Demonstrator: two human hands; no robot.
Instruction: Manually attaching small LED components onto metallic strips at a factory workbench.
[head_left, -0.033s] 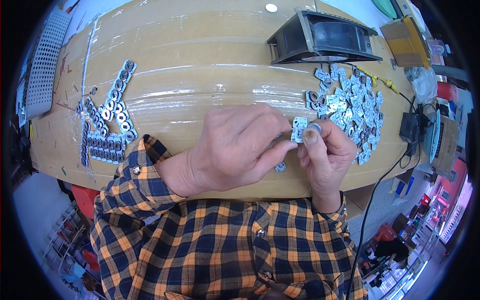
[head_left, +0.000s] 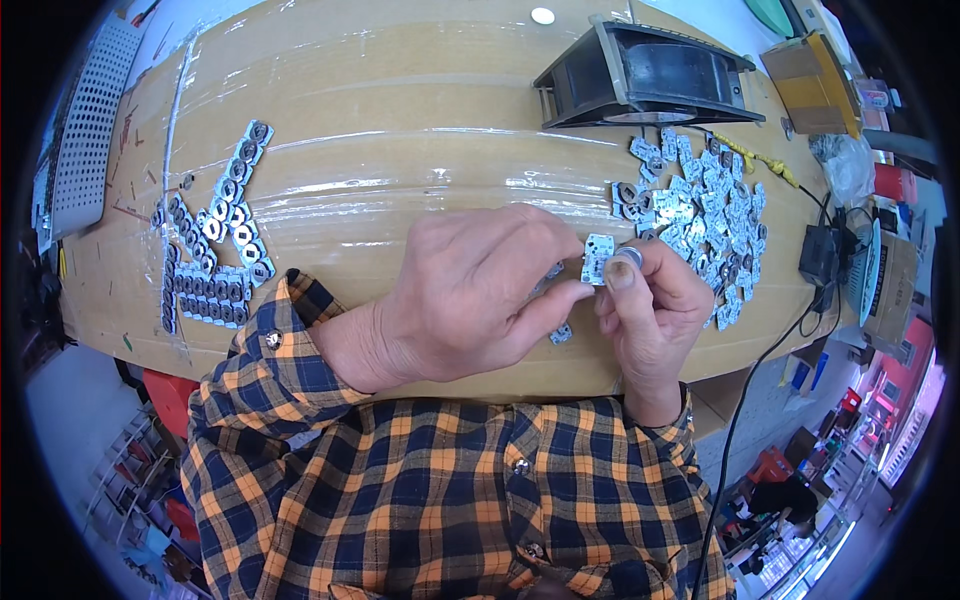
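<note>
Fingers (head_left: 627, 288) of right hand (head_left: 655, 312) pinch circuit board (head_left: 598, 256); markings unreadably small.

Close to the surface's (head_left: 400, 100) near edge, the right hand (head_left: 650, 310) pinches a board (head_left: 598, 256) with the left hand (head_left: 465, 290) at its side, while a pile (head_left: 695, 208) lies toward the right edge, a fan (head_left: 665, 75) by the far edge, and rows (head_left: 213, 283) toward the left edge.

Left grip (head_left: 480, 290), knuckles up, close beside right grip (head_left: 660, 300), its thumb over curled fingers.
</note>
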